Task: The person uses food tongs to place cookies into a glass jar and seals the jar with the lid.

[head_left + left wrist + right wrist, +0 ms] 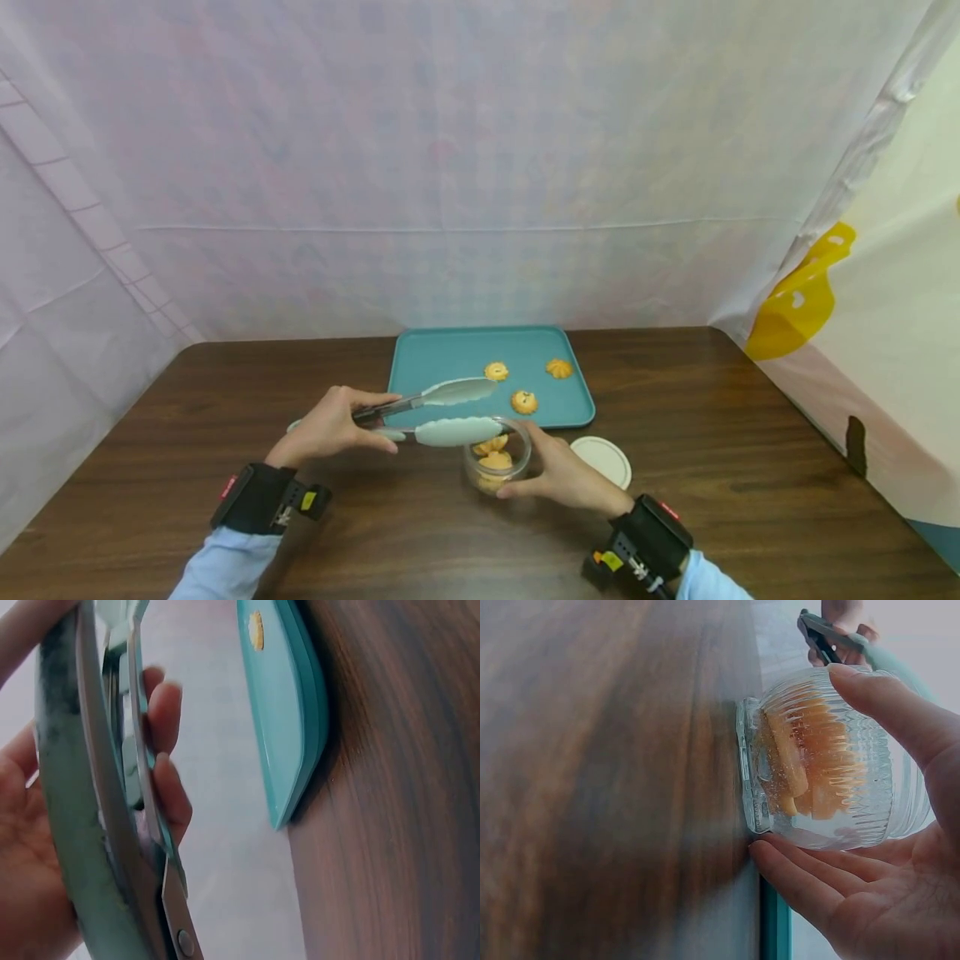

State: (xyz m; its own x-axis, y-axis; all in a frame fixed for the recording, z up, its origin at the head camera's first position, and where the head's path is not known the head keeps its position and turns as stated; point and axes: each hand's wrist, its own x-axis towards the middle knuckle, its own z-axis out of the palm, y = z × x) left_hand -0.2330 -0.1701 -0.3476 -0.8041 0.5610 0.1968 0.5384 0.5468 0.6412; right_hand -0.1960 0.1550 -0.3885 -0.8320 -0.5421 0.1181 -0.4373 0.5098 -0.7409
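In the head view my left hand (330,429) grips a pair of tongs (457,431) with pale green tips, which are spread apart. The lower tip reaches over the mouth of a ribbed glass jar (472,475). Nothing shows between the tips. My right hand (562,473) holds the jar upright on the table, thumb on one side and fingers on the other. Inside the jar lie several golden cookies (817,761). Behind it is a teal tray (442,354) with three cookies on it: one at the back (496,371), one at the right (558,368) and one near the front (524,402).
A round cream lid (602,461) lies on the brown wooden table (360,533), just right of my right hand. Pale cloth (480,167) hangs behind the table's back edge, and more cloth with a yellow shape (798,300) hangs at the right.
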